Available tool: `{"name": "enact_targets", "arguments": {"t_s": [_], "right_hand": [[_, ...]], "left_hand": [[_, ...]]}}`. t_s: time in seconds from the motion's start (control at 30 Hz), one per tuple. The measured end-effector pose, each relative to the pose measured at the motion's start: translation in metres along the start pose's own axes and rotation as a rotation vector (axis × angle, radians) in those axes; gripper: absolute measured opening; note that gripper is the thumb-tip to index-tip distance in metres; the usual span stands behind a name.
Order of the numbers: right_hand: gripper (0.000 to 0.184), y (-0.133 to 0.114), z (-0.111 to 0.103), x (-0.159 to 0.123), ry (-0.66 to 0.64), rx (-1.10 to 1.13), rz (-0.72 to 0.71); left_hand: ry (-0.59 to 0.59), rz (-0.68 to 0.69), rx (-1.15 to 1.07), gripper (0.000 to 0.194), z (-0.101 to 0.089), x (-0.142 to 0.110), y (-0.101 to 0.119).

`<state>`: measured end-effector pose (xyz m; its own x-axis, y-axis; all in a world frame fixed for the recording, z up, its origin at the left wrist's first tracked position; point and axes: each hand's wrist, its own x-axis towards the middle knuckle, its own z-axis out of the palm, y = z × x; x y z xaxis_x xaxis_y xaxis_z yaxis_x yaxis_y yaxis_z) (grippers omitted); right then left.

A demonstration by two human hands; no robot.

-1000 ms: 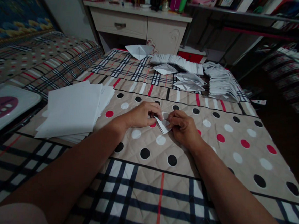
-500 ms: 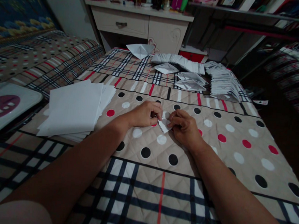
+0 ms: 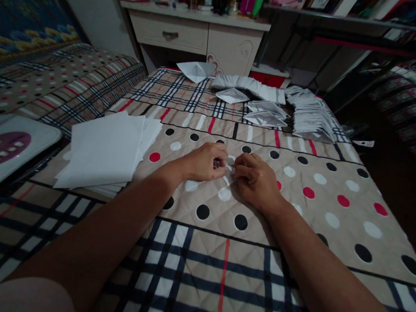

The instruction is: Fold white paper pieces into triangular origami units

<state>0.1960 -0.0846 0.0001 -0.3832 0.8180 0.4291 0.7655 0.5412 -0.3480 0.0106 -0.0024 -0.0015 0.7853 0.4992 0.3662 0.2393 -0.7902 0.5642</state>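
Note:
A small folded piece of white paper (image 3: 229, 176) is pinched between my two hands, just above the polka-dot band of the bedspread (image 3: 221, 214). On its left side my left hand (image 3: 209, 161) is closed, thumb and fingers pressed on the paper's edge. My right hand (image 3: 254, 178) grips the right side with curled fingers. Most of the paper is covered by the fingers. To the left lies a stack of white paper sheets (image 3: 105, 144), its edges uneven.
Folded paper boats (image 3: 266, 115) lie farther back, beside long rows of tightly packed folded papers (image 3: 312, 116). A larger paper boat (image 3: 197, 71) sits at the far edge. A white and purple box-like object (image 3: 16, 147) is at left. Behind stands a white cabinet (image 3: 167, 27).
My left hand has shifted slightly down and right over the paper, so less of it shows between the fingers. The right hand has barely moved.

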Motion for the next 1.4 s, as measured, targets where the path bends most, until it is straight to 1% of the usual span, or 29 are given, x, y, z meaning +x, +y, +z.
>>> {"name": "enact_targets", "arguments": {"t_s": [0.17, 0.23, 0.3, 0.4, 0.47, 0.53, 0.63, 0.7, 0.77, 0.87, 0.97, 1.13, 1.23, 1.3, 1.4], "right_hand": [[0.011, -0.001, 0.001, 0.000, 0.014, 0.115, 0.170], [0.008, -0.001, 0.002, 0.001, 0.027, 0.086, 0.208], [0.014, 0.000, 0.002, 0.001, 0.052, 0.019, 0.235], [0.027, -0.001, 0.002, 0.002, 0.066, -0.061, 0.269], [0.028, -0.002, 0.002, 0.002, 0.055, -0.085, 0.278], [0.028, -0.002, 0.001, 0.003, 0.054, -0.083, 0.283], [0.028, 0.000, 0.002, 0.002, 0.076, 0.015, 0.334], [0.023, 0.002, 0.003, 0.001, 0.101, 0.154, 0.395], [0.017, 0.004, 0.004, 0.000, 0.132, 0.290, 0.429], [0.015, 0.007, 0.005, 0.000, 0.206, 0.402, 0.428], [0.013, 0.008, 0.006, 0.000, 0.285, 0.438, 0.436], [0.010, 0.007, 0.005, 0.002, 0.384, 0.511, 0.454], [0.008, 0.006, 0.004, 0.003, 0.431, 0.521, 0.467], [0.007, 0.006, 0.004, 0.003, 0.448, 0.521, 0.478], [0.007, 0.006, 0.004, 0.003, 0.474, 0.517, 0.480]], "left_hand": [[-0.027, -0.115, 0.063, 0.020, 0.003, 0.001, 0.000], [-0.006, -0.163, 0.122, 0.034, 0.002, 0.001, 0.000], [-0.008, -0.210, 0.189, 0.045, 0.000, 0.000, 0.001], [-0.052, -0.270, 0.266, 0.041, -0.003, 0.001, 0.000], [-0.054, -0.297, 0.291, 0.039, -0.003, 0.001, -0.001], [-0.037, -0.307, 0.263, 0.039, -0.001, 0.000, -0.003], [0.010, -0.327, 0.110, 0.035, 0.002, -0.001, -0.004], [0.084, -0.375, -0.009, 0.030, 0.005, 0.000, -0.002], [0.185, -0.414, -0.098, 0.030, 0.008, 0.002, 0.001], [0.300, -0.391, -0.172, 0.034, 0.012, 0.005, 0.005], [0.364, -0.342, -0.219, 0.038, 0.016, 0.006, 0.006], [0.381, -0.346, -0.401, 0.044, 0.021, 0.008, 0.003], [0.392, -0.323, -0.440, 0.044, 0.021, 0.009, 0.002], [0.396, -0.288, -0.425, 0.040, 0.019, 0.010, 0.003], [0.391, -0.244, -0.393, 0.029, 0.014, 0.010, 0.004]]}}
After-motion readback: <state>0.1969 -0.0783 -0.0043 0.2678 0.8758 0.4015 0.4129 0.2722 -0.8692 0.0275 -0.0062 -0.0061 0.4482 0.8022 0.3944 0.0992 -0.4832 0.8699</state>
